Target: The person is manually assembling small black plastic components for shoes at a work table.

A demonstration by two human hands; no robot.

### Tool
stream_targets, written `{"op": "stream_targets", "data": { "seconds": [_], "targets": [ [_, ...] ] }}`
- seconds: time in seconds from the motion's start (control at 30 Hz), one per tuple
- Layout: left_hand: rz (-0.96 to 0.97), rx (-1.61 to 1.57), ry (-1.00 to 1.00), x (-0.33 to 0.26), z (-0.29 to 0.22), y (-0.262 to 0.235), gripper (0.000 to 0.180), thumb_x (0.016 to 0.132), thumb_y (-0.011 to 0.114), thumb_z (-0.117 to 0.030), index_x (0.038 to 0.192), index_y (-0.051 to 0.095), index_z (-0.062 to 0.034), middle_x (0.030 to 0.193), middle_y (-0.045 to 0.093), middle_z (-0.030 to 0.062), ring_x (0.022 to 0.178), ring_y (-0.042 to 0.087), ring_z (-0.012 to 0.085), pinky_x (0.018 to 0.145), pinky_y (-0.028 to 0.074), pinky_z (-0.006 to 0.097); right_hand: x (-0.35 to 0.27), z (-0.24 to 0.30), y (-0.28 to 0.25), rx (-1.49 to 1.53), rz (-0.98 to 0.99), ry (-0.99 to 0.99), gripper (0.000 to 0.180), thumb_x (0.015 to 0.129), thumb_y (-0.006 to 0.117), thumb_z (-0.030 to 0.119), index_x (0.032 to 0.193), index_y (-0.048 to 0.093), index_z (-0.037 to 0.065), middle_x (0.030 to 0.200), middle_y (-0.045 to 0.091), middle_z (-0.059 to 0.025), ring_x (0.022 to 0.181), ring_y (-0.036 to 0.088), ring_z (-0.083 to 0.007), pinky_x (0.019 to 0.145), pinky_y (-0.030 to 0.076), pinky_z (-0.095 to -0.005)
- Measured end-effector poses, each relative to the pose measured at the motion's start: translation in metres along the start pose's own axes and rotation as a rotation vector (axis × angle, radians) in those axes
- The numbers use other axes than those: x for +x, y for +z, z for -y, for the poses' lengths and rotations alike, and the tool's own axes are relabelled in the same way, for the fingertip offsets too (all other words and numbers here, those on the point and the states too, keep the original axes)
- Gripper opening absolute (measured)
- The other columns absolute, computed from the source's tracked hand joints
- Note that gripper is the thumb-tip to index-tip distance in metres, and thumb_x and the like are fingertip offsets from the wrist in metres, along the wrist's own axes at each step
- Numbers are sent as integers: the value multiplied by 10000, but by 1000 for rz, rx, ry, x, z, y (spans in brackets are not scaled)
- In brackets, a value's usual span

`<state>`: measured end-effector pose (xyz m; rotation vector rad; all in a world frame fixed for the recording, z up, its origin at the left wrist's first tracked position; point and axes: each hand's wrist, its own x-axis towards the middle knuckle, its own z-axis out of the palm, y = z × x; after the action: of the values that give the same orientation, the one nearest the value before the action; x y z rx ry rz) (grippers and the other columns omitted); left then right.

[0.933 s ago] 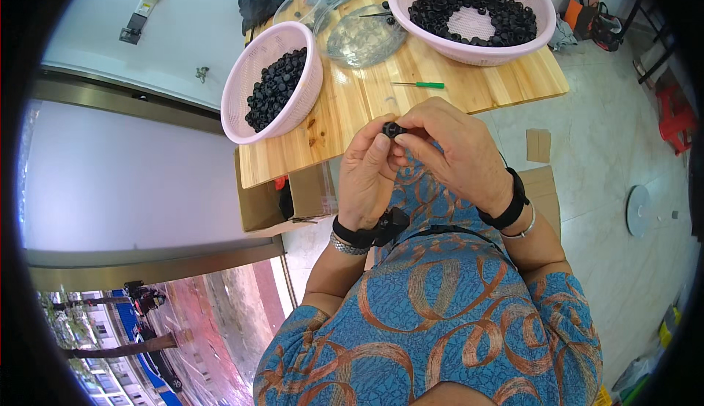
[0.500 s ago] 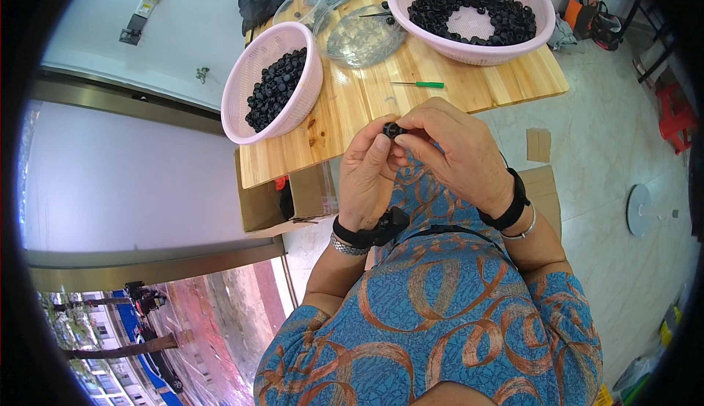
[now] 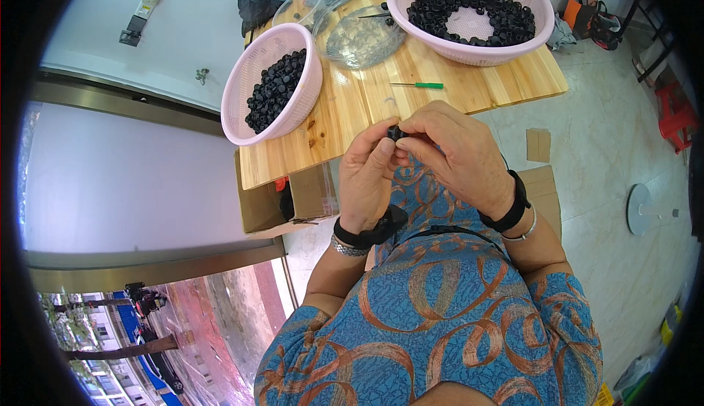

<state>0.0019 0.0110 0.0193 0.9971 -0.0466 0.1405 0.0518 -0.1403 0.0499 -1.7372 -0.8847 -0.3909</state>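
Between the fingertips of both hands is a small round black plastic part [image 3: 396,133], just past the table's near edge. My left hand [image 3: 367,168] pinches it from the left with thumb and fingers. From the other side my right hand [image 3: 456,146] grips it with thumb and forefinger, partly covering it. Similar black parts [image 3: 277,89] fill a pink basket on the left, and more black parts [image 3: 506,21] ring the inside of a larger pink basket at the far right. A green-handled screwdriver [image 3: 428,85] lies on the wood beyond my hands.
The wooden table [image 3: 352,105] carries the left pink basket [image 3: 314,87], the right pink basket [image 3: 480,54] and a clear plastic tray [image 3: 363,43] between them. Below the table's left side stands a cardboard box [image 3: 315,193]. A red stool [image 3: 671,116] is on the tiled floor at right.
The black part has turned slightly between my fingertips, and my left thumb has shifted a little. Both hands stay in nearly the same place.
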Motion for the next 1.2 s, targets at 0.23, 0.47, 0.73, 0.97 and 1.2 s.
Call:
{"op": "stream_targets", "data": {
  "seconds": [0.23,0.47,0.73,0.97,1.2],
  "targets": [
    [-3,120,48,-1,0,-1,280,877,536,-43,1147,531,29,941,603,74,788,583,119,701,498,225,-1,-2,-3,3,63,46,129,756,643,55,862,583,15,797,588,-101,702,594,-244,591,468,-295],
    [-22,261,95,-4,0,0,264,873,548,-56,1122,551,34,955,580,71,771,583,113,698,495,217,0,-2,-2,163,66,99,85,769,615,81,804,568,19,712,553,-94,641,563,-246,567,449,-320],
    [81,158,-3,-7,-2,-3,263,893,516,-70,1135,547,29,970,574,72,783,588,120,699,497,219,0,-18,-8,653,191,498,177,726,722,78,796,572,15,664,541,24,583,487,-29,493,382,-185],
    [66,23,-124,-10,1,-2,278,912,487,-108,1158,528,16,894,590,68,716,540,113,647,457,223,-8,-32,1,542,249,363,218,710,739,130,839,599,24,639,493,34,560,434,-43,486,338,-186],
    [-8,-105,-125,-18,11,5,300,932,460,-164,1177,521,-1,765,537,27,638,447,87,559,369,206,-13,-31,9,385,153,135,213,719,729,171,759,573,31,620,489,-18,532,452,-90,471,355,-220]
  ]
}}
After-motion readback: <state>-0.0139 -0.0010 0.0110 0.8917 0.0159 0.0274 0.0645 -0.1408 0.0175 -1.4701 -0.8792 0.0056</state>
